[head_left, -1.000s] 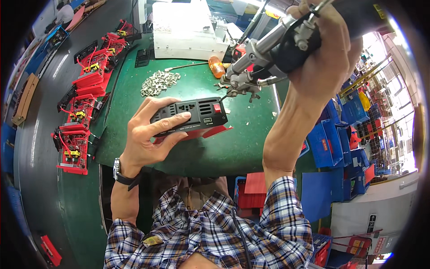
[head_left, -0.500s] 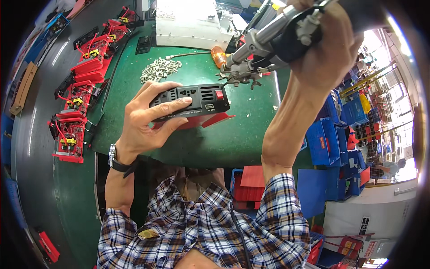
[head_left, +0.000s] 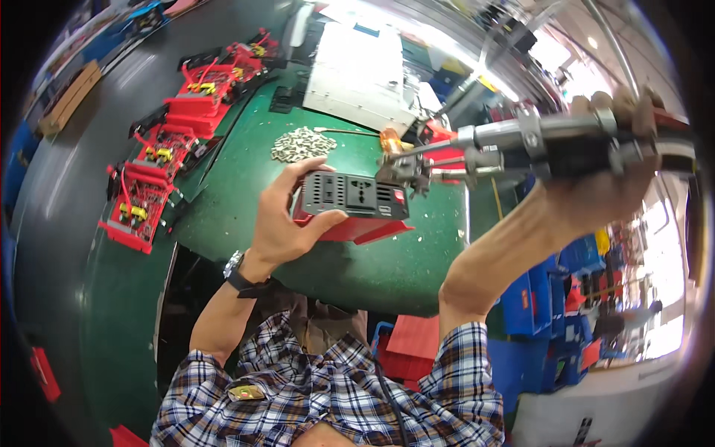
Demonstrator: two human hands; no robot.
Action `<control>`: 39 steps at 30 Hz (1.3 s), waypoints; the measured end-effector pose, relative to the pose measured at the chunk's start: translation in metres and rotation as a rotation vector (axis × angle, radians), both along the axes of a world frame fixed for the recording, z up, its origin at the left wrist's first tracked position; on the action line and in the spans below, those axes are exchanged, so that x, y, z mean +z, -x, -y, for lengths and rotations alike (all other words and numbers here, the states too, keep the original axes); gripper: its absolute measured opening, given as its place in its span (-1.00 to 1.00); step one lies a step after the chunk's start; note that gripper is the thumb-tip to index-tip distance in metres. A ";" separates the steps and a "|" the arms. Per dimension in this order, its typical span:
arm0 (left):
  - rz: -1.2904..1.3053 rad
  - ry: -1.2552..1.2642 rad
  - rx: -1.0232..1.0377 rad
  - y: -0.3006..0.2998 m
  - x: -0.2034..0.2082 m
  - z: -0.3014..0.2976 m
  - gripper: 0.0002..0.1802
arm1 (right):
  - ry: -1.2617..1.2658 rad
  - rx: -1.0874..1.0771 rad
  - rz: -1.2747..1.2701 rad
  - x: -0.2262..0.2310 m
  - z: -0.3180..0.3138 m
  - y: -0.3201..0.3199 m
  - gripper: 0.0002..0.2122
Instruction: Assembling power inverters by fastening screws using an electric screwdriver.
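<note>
My left hand [head_left: 287, 212] is wrapped round the left end of a power inverter [head_left: 361, 195], thumb along its front edge. The inverter has a black socket panel with a red switch, facing up, and a red metal case below. My right hand [head_left: 611, 167], smeared by motion, grips a powered screwdriver [head_left: 547, 138] with a long metal barrel. The screwdriver's jointed metal nose [head_left: 408, 170] is at the panel's far right corner; whether it touches cannot be made out.
Small metal pieces [head_left: 302, 144] lie heaped on the green table [head_left: 253, 186] behind the inverter. An orange bottle [head_left: 389, 140] stands near a white metal box [head_left: 356, 74]. Open red inverter units [head_left: 145, 190] line the dark belt at left. Blue bins [head_left: 525, 302] are at right.
My right hand has moved right and down, bringing the screwdriver nearly level in the picture. The inverter has turned so its socket panel shows more fully. My view has shifted and tilted.
</note>
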State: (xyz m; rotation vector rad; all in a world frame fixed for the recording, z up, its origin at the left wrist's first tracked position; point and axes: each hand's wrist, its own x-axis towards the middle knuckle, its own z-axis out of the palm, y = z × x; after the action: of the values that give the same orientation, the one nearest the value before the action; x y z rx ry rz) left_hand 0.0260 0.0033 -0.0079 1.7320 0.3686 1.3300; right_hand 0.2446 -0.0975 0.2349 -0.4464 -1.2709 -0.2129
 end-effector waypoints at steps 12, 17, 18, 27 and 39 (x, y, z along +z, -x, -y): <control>-0.041 -0.073 0.157 0.001 0.000 -0.002 -0.33 | 0.219 0.231 -0.029 -0.044 -0.055 0.096 -0.70; -0.017 -0.125 0.191 -0.002 -0.001 -0.005 -0.34 | 0.274 0.212 -0.040 -0.043 -0.056 0.099 -0.68; -0.018 -0.124 0.187 -0.001 0.001 -0.005 -0.34 | 0.284 0.206 -0.043 -0.043 -0.056 0.100 -0.68; -0.026 -0.177 0.196 -0.002 -0.004 -0.008 -0.28 | 0.356 0.165 -0.053 -0.038 -0.058 0.108 -0.64; 0.133 -0.035 0.113 -0.006 -0.016 0.001 0.12 | 0.171 0.309 0.075 -0.016 -0.057 0.039 -0.63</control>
State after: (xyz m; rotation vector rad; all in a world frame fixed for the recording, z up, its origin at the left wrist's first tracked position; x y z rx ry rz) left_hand 0.0322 0.0026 -0.0237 1.6612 0.3735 1.5326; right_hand 0.2053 -0.0405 0.2192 -0.3847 -1.4195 0.1420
